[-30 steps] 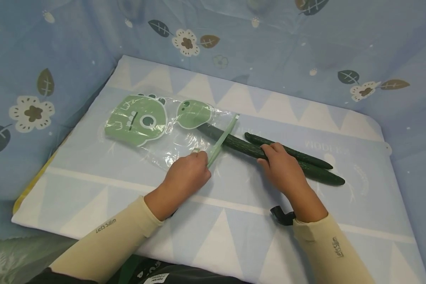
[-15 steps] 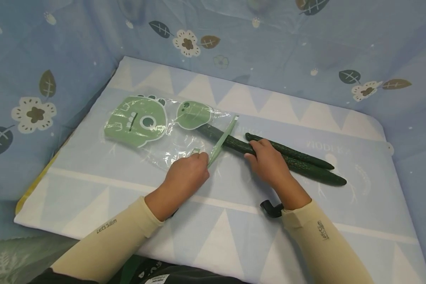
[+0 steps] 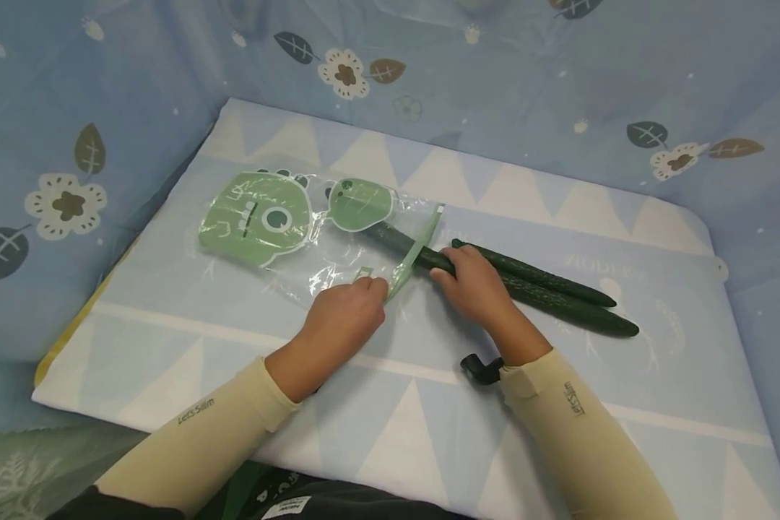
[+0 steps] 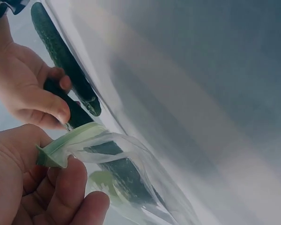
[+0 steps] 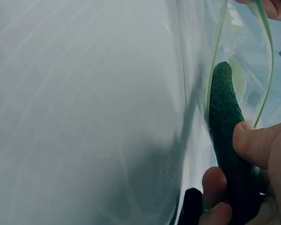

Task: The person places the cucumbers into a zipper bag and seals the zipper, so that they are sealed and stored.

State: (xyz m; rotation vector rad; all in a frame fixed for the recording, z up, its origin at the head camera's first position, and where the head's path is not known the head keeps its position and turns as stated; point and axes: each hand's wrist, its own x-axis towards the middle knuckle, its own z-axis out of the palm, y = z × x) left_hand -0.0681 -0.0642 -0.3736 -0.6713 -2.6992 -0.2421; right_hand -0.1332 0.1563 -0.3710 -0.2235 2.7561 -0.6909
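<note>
A clear zip bag (image 3: 253,217) with green cartoon prints lies flat, its green-edged mouth facing right. My left hand (image 3: 347,310) pinches the near end of that mouth between thumb and fingers; in the left wrist view the green zip strip (image 4: 79,133) stands parted. A long dark green cucumber (image 3: 572,308) runs through the mouth, its far end inside the bag under the clear film. Just outside the mouth, my right hand (image 3: 473,285) grips it, thumb on one side and fingers round the other. A second cucumber (image 3: 542,276) lies right behind it, outside the bag.
A blue and white triangle-patterned cloth (image 3: 390,404) covers the table. Blue flowered curtains (image 3: 507,79) hang around its back and sides. A black curved piece (image 3: 481,370) sticks out at my right wrist.
My right hand has slid left along the cucumber, closer to the bag's mouth. The cucumbers, bag and left hand have kept nearly the same places, and the head view has shifted slightly.
</note>
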